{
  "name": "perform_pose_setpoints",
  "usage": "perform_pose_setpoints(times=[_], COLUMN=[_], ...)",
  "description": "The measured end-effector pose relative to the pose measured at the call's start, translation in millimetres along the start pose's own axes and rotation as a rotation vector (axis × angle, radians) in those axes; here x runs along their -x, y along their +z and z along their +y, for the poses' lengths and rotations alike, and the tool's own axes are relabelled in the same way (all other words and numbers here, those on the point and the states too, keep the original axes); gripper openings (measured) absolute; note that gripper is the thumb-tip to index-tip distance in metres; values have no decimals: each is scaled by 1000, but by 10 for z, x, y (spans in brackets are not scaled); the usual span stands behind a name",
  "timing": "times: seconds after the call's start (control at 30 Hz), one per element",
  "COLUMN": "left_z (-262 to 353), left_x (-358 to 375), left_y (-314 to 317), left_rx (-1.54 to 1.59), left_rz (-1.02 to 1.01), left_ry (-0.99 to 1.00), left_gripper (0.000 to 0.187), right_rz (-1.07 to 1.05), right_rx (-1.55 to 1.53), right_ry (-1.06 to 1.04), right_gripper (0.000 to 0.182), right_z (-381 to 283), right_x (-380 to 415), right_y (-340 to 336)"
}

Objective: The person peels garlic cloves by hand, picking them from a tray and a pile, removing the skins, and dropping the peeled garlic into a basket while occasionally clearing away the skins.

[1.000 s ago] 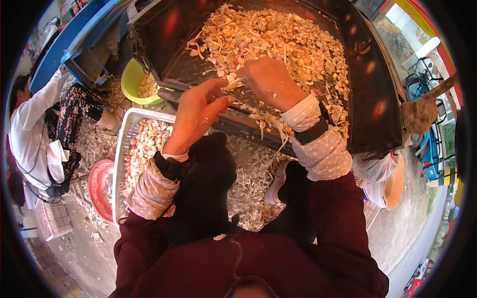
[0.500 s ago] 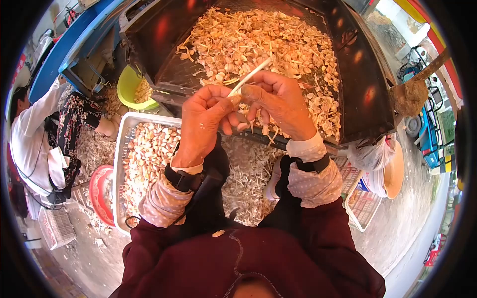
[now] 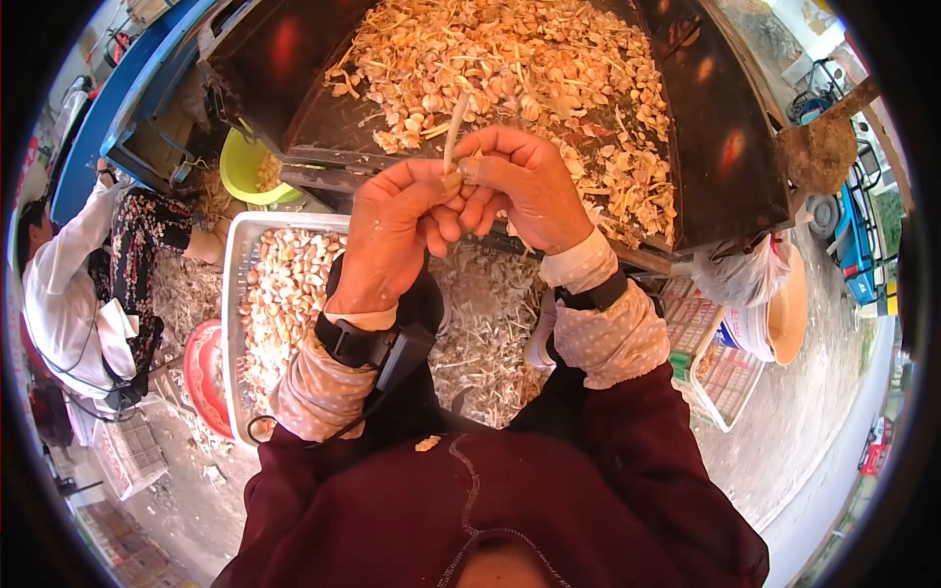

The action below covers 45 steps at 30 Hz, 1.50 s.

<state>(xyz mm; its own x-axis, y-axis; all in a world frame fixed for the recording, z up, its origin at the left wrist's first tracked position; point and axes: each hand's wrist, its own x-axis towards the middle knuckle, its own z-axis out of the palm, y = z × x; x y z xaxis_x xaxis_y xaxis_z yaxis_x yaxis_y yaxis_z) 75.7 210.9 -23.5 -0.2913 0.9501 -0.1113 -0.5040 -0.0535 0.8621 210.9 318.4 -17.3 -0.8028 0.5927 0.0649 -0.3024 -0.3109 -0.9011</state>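
Observation:
Between the fingertips of both hands a pale garlic stem (image 3: 455,132) stands nearly upright. My left hand (image 3: 384,227) pinches its lower end with thumb and fingers. My right hand (image 3: 541,191) meets it there, its thumb and curled fingers closed around the base of the same stem. The fingers cover whatever is joined to that base. Just beyond my hands, a dark metal tray (image 3: 328,132) bears a heap of garlic cloves and loose skins (image 3: 510,69). By my left forearm is a white plastic crate (image 3: 233,323) holding many garlic cloves (image 3: 289,294).
A yellow-green bowl (image 3: 235,169) and a red basin (image 3: 201,377) stand to the left, near a seated person in a white top (image 3: 74,274). Stem scraps (image 3: 480,333) litter the floor between my legs. At right are a bucket (image 3: 750,333) and a crate (image 3: 730,392).
The stem has turned from slanting up to the right to nearly upright. My hands have drawn closer together, and the view has shifted slightly.

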Motion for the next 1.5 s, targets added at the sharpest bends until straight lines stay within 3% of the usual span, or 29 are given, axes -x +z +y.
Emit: perform_pose_setpoints(times=[0.13,0.2,0.27,0.33,0.4,0.47,0.5,0.57,0.67,0.73,0.8,0.83,0.87,0.93,1.0,1.1,1.13,1.2,1.23,1.3,1.37,1.47,1.5], left_z=[-65,-98,-162,-230,-537,-660,-660,-643,-606,-594,-609,-817,-832,-789,-815,-917,-968,-1048,-952,-925,-888,-823,-463], left_x=[41,47,21,-6,113,159,163,158,136,108,71,-75,-64,-29,-18,-56,-44,-18,-47,-39,-48,-95,-176], left_y=[9,-100,-288,-334,-406,-388,-365,-323,-261,-210,-147,-133,-113,-48,-13,-96,-117,-143,-88,-88,-52,45,182], left_rx=[-209,-3,117,91,41,-15,-13,-5,22,41,57,-127,-125,-508,-526,-1119,-1118,-1140,-1273,-1188,-1095,-894,-751], left_rz=[114,114,160,54,66,68,18,-87,-243,-344,-446,-277,-276,-377,-439,-673,-677,-596,-597,-607,-627,-543,-681], left_ry=[43,46,-9,-14,42,117,85,18,-70,-131,-190,-276,-285,-223,-256,81,69,325,261,165,-13,-11,-212], left_gripper=[11,17,10,10,12,13,13,14,15,16,16,16,16,14,16,21,21,29,33,32,30,28,24], right_rz=[-24,-21,-27,-135,-488,-454,-446,-481,-564,-611,-702,-644,-585,-568,-766,-752,-752,-913,-1073,-1154,-1156,-1095,-942], right_rx=[49,-4,-27,138,192,492,487,1030,828,567,435,465,493,983,1576,1502,1491,1631,1667,1588,1524,1525,1453], right_ry=[18,-93,-278,-344,-383,-627,-621,-897,-979,72,337,465,592,787,390,503,507,666,796,758,722,693,670], right_gripper=[13,14,16,15,47,21,21,24,34,18,24,25,25,29,19,24,24,31,36,34,31,22,18], right_z=[115,145,69,-60,-248,127,196,310,-43,-343,-150,146,495,1032,1770,2478,2588,2813,2863,3018,3132,3333,3595], right_x=[-24,-24,-55,-104,-106,-274,-284,-334,-15,441,588,625,684,847,1168,1490,1551,1620,1593,1682,1747,1794,1838], right_y=[-21,-22,41,366,875,1277,1239,1130,714,612,124,-141,-416,-883,-1468,-2050,-2046,-1963,-1810,-1667,-1602,-1602,-1683])
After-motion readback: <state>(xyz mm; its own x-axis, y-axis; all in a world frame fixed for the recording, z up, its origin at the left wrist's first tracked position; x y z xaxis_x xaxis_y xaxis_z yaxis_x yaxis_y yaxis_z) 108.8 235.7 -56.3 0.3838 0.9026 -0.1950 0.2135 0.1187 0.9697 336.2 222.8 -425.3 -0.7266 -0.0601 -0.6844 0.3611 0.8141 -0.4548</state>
